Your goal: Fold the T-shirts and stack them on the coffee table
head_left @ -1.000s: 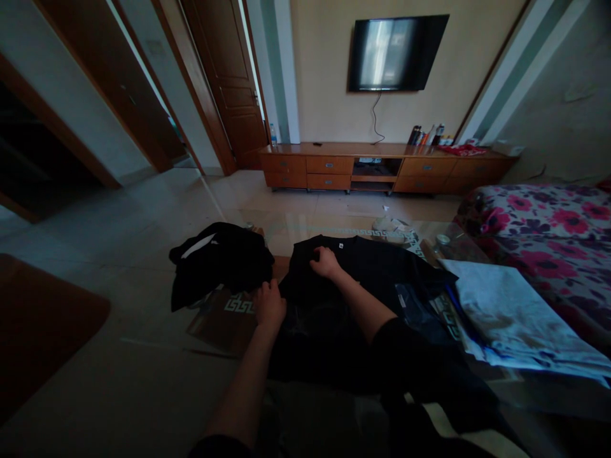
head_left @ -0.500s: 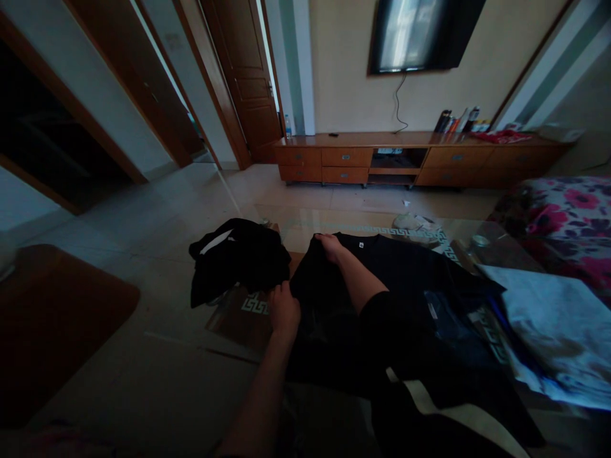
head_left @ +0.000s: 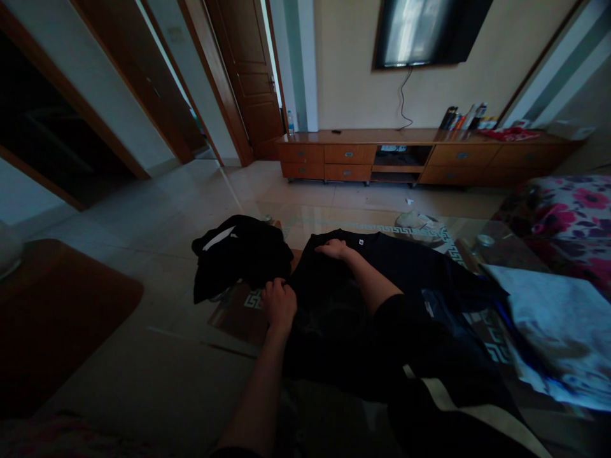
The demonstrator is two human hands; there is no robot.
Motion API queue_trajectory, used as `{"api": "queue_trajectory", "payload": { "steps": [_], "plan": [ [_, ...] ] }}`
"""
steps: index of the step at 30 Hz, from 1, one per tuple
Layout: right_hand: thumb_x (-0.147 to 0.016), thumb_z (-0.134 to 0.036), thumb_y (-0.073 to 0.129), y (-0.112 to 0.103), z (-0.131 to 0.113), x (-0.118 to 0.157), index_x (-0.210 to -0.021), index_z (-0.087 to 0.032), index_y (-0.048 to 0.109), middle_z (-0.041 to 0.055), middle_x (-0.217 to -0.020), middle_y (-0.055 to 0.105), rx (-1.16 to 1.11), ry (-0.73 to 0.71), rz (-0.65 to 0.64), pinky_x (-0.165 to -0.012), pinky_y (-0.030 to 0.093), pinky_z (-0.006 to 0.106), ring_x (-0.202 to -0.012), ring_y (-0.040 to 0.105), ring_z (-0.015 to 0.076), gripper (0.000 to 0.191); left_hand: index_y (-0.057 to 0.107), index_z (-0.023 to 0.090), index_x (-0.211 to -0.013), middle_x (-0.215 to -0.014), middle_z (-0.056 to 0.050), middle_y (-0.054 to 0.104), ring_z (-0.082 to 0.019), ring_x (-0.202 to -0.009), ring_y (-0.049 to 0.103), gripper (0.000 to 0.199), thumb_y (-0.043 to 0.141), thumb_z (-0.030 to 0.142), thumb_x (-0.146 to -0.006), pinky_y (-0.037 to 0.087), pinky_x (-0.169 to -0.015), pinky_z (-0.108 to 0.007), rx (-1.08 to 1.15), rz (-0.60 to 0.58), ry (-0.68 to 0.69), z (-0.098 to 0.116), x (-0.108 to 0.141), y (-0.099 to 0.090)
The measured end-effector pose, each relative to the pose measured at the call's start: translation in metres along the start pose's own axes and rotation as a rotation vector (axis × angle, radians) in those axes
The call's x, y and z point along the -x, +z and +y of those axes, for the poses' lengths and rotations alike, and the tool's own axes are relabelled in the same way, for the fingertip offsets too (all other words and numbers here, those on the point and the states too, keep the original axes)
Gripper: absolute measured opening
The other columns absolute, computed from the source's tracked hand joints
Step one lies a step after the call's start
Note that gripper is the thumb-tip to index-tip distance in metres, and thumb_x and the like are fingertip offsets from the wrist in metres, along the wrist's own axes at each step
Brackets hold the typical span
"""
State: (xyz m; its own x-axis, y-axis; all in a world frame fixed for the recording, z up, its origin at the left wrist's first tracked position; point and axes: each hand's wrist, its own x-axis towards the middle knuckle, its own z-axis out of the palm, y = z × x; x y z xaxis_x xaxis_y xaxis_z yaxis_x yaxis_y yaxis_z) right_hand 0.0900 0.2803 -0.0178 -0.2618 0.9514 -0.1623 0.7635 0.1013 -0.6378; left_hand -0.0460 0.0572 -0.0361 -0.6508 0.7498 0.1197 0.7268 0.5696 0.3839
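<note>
- Dim living room, with a television (head_left: 429, 35) on a beige wall (head_left: 346, 63) and a long wooden cabinet (head_left: 348, 154) below it, bottles (head_left: 470, 119) standing toward the cabinet's right end
- Pale tiled floor (head_left: 181, 216) all around, and a floral-covered seat (head_left: 573, 210) at the right
- Glass-topped table (head_left: 513, 242) with a key-pattern border, carrying the clothes
- Black T-shirt (head_left: 405, 257) spread out on the middle of the table, small white label (head_left: 361, 242) at its neckline, its near edge too dark to trace
- Bunched black garment (head_left: 252, 254) with a white stripe just left of it, folded pale cloth (head_left: 548, 318) beside it on the right
- Left hand (head_left: 279, 304) at the shirt's left edge, fingers bent and close together; cannot tell whether they pinch the fabric
- Right hand (head_left: 333, 249) on the shirt's upper left part, fingers loosely curled against the cloth; any grip cannot be made out
</note>
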Motion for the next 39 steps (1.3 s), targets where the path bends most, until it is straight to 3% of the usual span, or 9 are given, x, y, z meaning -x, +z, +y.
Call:
{"api": "queue_trajectory", "payload": {
  "steps": [4, 11, 15, 19, 24, 28, 31, 34, 39],
  "plan": [
    [-0.069, -0.058, 0.084, 0.005, 0.008, 0.012, -0.107, -0.024, 0.077, 0.0143, -0.139, 0.057, 0.137, -0.080, -0.083, -0.108, 0.038, 0.057, -0.135, 0.045, 0.0418, 0.051, 0.066, 0.019, -0.112, -0.116, -0.014, 0.066, -0.032, -0.111, 0.061, 0.035, 0.034, 0.030, -0.102, 0.046, -0.089, -0.044, -0.015, 0.026, 0.000, 0.003, 0.000, -0.001],
    [-0.104, -0.051, 0.045, 0.019, 0.002, 0.019, -0.126, -0.026, 0.065, 0.0090, -0.129, 0.067, 0.120, -0.131, 0.010, -0.104, 0.042, 0.045, -0.122, 0.057, 0.0266, 0.039, 0.064, 0.016, -0.109, -0.106, -0.015, 0.072, -0.031, -0.104, 0.066, 0.036, 0.039, 0.040, -0.103, 0.048, -0.084, -0.040, -0.042, -0.050, 0.037, -0.002, -0.003, -0.004],
    [-0.107, -0.050, 0.031, 0.023, 0.014, 0.028, -0.145, -0.030, 0.053, 0.0089, -0.159, 0.044, 0.218, -0.191, 0.071, -0.116, 0.025, 0.056, -0.147, 0.034, 0.0302, 0.049, 0.065, 0.014, -0.111, -0.107, -0.019, 0.073, -0.032, -0.104, 0.068, 0.035, 0.039, 0.035, -0.101, 0.049, -0.084, -0.041, -0.148, -0.081, 0.048, -0.004, -0.002, -0.006],
    [-0.107, -0.052, 0.030, 0.023, 0.035, 0.043, -0.156, -0.035, 0.040, 0.0040, -0.169, 0.027, 0.343, -0.226, 0.050, -0.121, 0.012, 0.059, -0.155, 0.019, 0.0281, 0.053, 0.072, 0.012, -0.106, -0.106, -0.023, 0.074, -0.034, -0.101, 0.072, 0.043, 0.037, 0.036, -0.100, 0.051, -0.083, -0.042, -0.180, -0.300, 0.033, 0.001, -0.002, -0.011],
    [-0.105, -0.055, 0.033, 0.010, 0.044, 0.060, -0.146, -0.028, 0.052, 0.0113, -0.160, 0.042, 0.382, -0.202, 0.126, -0.118, 0.015, 0.064, -0.147, 0.033, 0.0332, 0.052, 0.076, 0.016, -0.092, -0.101, -0.019, 0.077, -0.033, -0.097, 0.073, 0.032, 0.052, 0.038, -0.092, 0.053, -0.078, -0.037, -0.165, -0.463, 0.053, 0.010, 0.008, -0.023],
    [-0.106, -0.051, 0.033, 0.000, 0.030, 0.074, -0.139, -0.020, 0.057, 0.0175, -0.153, 0.049, 0.389, -0.175, 0.143, -0.116, 0.023, 0.061, -0.141, 0.041, 0.0346, 0.051, 0.070, 0.013, -0.112, -0.118, -0.023, 0.070, -0.037, -0.112, 0.066, 0.031, 0.049, 0.026, -0.093, 0.051, -0.088, -0.045, -0.244, -0.233, 0.096, 0.024, 0.024, -0.036],
    [-0.105, -0.045, 0.037, 0.009, 0.014, 0.084, -0.150, -0.021, 0.047, 0.0133, -0.164, 0.035, 0.393, -0.364, 0.117, -0.119, 0.025, 0.052, -0.151, 0.027, 0.0307, 0.051, 0.062, 0.016, -0.128, -0.135, -0.019, 0.062, -0.031, -0.128, 0.056, 0.037, 0.045, 0.024, -0.097, 0.046, -0.102, -0.044, -0.217, -0.050, 0.377, 0.033, 0.032, -0.031],
    [-0.104, -0.044, 0.040, 0.030, 0.005, 0.089, -0.159, -0.025, 0.034, 0.0072, -0.170, 0.022, 0.408, -0.469, 0.011, -0.122, 0.021, 0.050, -0.156, 0.017, 0.0294, 0.059, 0.051, 0.018, -0.145, -0.154, -0.015, 0.049, -0.027, -0.144, 0.042, 0.048, 0.046, 0.033, -0.100, 0.036, -0.116, -0.041, -0.117, -0.137, 0.626, 0.030, 0.034, -0.011],
    [-0.104, -0.050, 0.036, 0.058, 0.004, 0.076, -0.162, -0.028, 0.029, 0.0020, -0.170, 0.020, 0.398, -0.452, -0.023, -0.126, 0.008, 0.049, -0.158, 0.012, 0.0264, 0.062, 0.036, 0.016, -0.158, -0.166, -0.012, 0.033, -0.026, -0.155, 0.024, 0.062, 0.039, 0.042, -0.102, 0.022, -0.125, -0.044, -0.113, -0.138, 0.561, 0.009, 0.032, 0.020]
  ]
}}
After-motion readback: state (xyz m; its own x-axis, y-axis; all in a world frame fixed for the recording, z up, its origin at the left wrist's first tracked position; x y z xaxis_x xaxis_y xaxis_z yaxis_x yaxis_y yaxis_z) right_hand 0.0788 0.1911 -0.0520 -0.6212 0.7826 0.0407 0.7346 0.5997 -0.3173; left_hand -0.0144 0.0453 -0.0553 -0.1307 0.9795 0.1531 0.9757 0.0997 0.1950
